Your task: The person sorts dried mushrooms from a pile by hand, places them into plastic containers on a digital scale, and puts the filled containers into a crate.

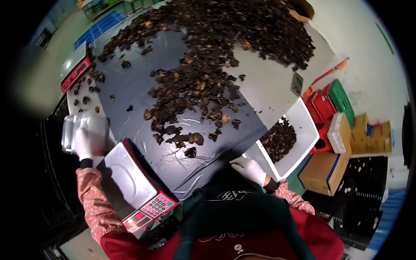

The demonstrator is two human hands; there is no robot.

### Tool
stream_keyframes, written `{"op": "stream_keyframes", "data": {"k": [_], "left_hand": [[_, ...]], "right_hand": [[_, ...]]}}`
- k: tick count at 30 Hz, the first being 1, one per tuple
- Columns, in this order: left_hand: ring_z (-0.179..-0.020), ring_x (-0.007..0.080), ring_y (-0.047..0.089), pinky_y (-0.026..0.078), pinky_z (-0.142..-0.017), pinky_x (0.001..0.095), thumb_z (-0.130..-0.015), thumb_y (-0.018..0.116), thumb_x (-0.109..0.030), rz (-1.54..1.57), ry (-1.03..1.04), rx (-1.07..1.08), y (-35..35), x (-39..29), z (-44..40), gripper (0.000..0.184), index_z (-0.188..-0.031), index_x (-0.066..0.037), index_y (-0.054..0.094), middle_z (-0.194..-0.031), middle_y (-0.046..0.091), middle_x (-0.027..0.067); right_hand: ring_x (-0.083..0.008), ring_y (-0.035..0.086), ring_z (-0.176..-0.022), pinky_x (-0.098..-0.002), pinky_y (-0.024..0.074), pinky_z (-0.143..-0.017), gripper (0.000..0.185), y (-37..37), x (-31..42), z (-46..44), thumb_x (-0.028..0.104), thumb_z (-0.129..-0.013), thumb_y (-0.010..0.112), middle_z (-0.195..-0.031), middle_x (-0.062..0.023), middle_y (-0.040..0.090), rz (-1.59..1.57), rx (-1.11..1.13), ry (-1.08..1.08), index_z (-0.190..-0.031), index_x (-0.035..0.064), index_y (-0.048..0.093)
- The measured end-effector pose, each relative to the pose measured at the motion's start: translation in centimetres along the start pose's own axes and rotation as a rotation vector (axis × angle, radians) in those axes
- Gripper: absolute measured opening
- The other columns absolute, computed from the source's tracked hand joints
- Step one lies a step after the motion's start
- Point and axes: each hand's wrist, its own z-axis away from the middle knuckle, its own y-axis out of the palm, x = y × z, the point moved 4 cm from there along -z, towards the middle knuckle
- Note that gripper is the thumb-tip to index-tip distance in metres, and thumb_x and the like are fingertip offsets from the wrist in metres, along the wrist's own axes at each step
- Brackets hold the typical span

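Observation:
My left hand [84, 145], in a white glove, grips a clear plastic container [99, 126] at the table's left edge. Its fingers are partly lost against the plastic. Just below and right of it is a red digital scale [130, 173] with a bare metal pan. My right hand [250, 170], also gloved, holds nothing and has its fingers extended near the table's front edge, beside a white bin [296, 164]. Dark brown dried pieces [190, 93], resembling dried mushrooms, are spread over the dark sheet [167, 173] and heaped toward the back.
A second red scale [76, 67] stands at the far left. More dark pieces [281, 141] lie in the white bin. A small grey device [297, 83] rests on the right side of the table. Red crates [320, 106] and cardboard boxes [323, 173] stand at right.

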Motion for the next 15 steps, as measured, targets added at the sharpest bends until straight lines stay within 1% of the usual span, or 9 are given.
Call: {"op": "stream_keyframes", "data": {"k": [1,2,3,5,6,7,11,13,15], "left_hand": [[-0.081,0.0411,0.063,0.049,-0.073,0.0481,-0.092,0.058,-0.018,-0.005,-0.142,0.132,4.8,5.9,-2.1,0.018,-0.094,0.0,0.058,-0.082,0.063,0.0206],[-0.078,0.0408,0.062,0.048,-0.071,0.0457,-0.096,0.056,-0.02,0.318,-0.269,0.175,6.6,10.1,-2.5,0.023,-0.094,0.003,0.059,-0.079,0.063,0.0229],[-0.081,0.0429,0.062,0.048,-0.073,0.0456,-0.098,0.055,-0.023,0.604,-0.637,0.339,6.6,11.4,-2.2,0.028,-0.099,0.004,0.061,-0.083,0.065,0.0265],[-0.084,0.043,0.063,0.048,-0.075,0.0458,-0.097,0.053,-0.02,0.443,-0.546,0.254,4.6,10.2,-2.7,0.027,-0.103,0.005,0.061,-0.088,0.066,0.0267],[-0.09,0.0416,0.063,0.049,-0.078,0.0457,-0.096,0.05,-0.014,0.075,-0.231,-0.008,2.0,6.7,-2.5,0.021,-0.102,0.004,0.058,-0.093,0.066,0.0256],[-0.095,0.0414,0.063,0.049,-0.081,0.047,-0.095,0.047,-0.01,-0.048,-0.196,-0.076,-0.1,3.3,-2.2,0.02,-0.106,0.004,0.055,-0.1,0.065,0.0262],[-0.106,0.0386,0.061,0.048,-0.089,0.0447,-0.096,0.046,-0.009,-0.064,-0.513,-0.121,-8.2,-0.1,-3.3,0.021,-0.112,-0.001,0.055,-0.113,0.062,0.0234],[-0.107,0.0313,0.061,0.048,-0.089,0.039,-0.101,0.05,-0.019,-0.1,-0.284,-0.491,-9.8,5.5,-4.1,0.032,-0.129,-0.004,0.052,-0.116,0.063,0.0168],[-0.099,0.0311,0.062,0.049,-0.085,0.0361,-0.098,0.059,-0.02,-0.175,-0.307,-0.445,-16.0,-0.5,-2.1,0.034,-0.128,-0.004,0.056,-0.109,0.063,0.0168]], "right_hand": [[-0.0315,0.065,-0.101,-0.0372,0.0508,-0.09,0.028,0.1,0.4,-1.7,0.026,-0.096,0.057,-0.109,-0.013,0.068,0.007,-0.019,0.025,-0.11,0.0048,0.067],[-0.0312,0.065,-0.1,-0.0369,0.0506,-0.09,0.027,-0.7,0.1,-1.8,0.026,-0.096,0.057,-0.108,-0.0131,0.068,-0.005,-0.057,-0.016,-0.11,0.0049,0.067],[-0.031,0.065,-0.1,-0.0366,0.0504,-0.09,0.027,-1.3,-0.6,-2.1,0.025,-0.095,0.058,-0.107,-0.0132,0.068,-0.014,-0.093,-0.063,-0.11,0.0051,0.067],[-0.0295,0.065,-0.098,-0.0357,0.0509,-0.087,0.021,-2.8,-1.5,-3.1,0.021,-0.093,0.061,-0.104,-0.0123,0.068,-0.116,-0.165,0.023,-0.106,0.0056,0.068],[-0.0289,0.066,-0.097,-0.0351,0.0514,-0.086,0.02,-3.7,-1.6,-3.6,0.019,-0.093,0.062,-0.102,-0.0121,0.068,-0.089,-0.268,-0.027,-0.105,0.0055,0.068],[-0.0284,0.066,-0.096,-0.0346,0.0519,-0.084,0.018,-4.4,-1.8,-4.1,0.017,-0.092,0.063,-0.101,-0.0118,0.068,-0.061,-0.369,-0.078,-0.104,0.0054,0.069],[-0.0283,0.066,-0.092,-0.0338,0.0523,-0.082,0.024,-5.7,-1.4,-8.8,0.011,-0.087,0.067,-0.1,-0.0135,0.068,0.103,-0.571,-0.283,-0.11,0.0013,0.067],[-0.028,0.063,-0.098,-0.036,0.0494,-0.084,0.034,-5.6,-0.7,-11.1,0.018,-0.087,0.067,-0.106,-0.0104,0.066,0.388,-0.579,-0.351,-0.119,0.0064,0.065],[-0.0279,0.058,-0.104,-0.0373,0.046,-0.087,0.039,-5.2,-1.0,-13.5,0.024,-0.087,0.066,-0.111,-0.0081,0.063,0.396,-0.474,-0.294,-0.123,0.01,0.062]]}}
